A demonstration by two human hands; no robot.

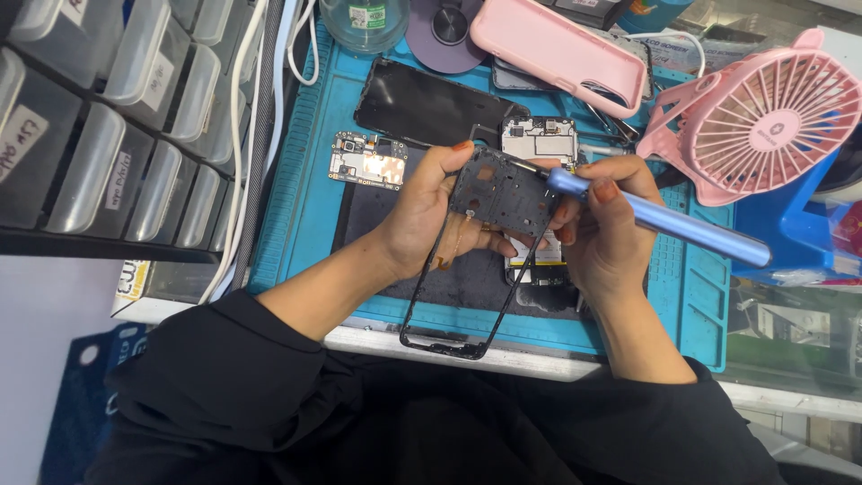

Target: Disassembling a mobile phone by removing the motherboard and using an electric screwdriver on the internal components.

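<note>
Fingers (pixel 467 154) gripping black phone frame (pixel 505 190), right hand (pixel 603 224) closed around blue screwdriver (pixel 664 222)

Matt black plastic phone frame (pixel 489 233), smooth blue metal screwdriver (pixel 664 220), matt teal rubber mat (pixel 301 198).

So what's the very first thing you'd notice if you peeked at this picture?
Probably the pink fan at the upper right, bright beside the blue work mat. Then the middle: the left hand holds a black phone frame, and the right hand points a blue pen-shaped screwdriver at its top. A pink phone case lies at the top edge, and a small circuit board sits left of the hands.
</note>
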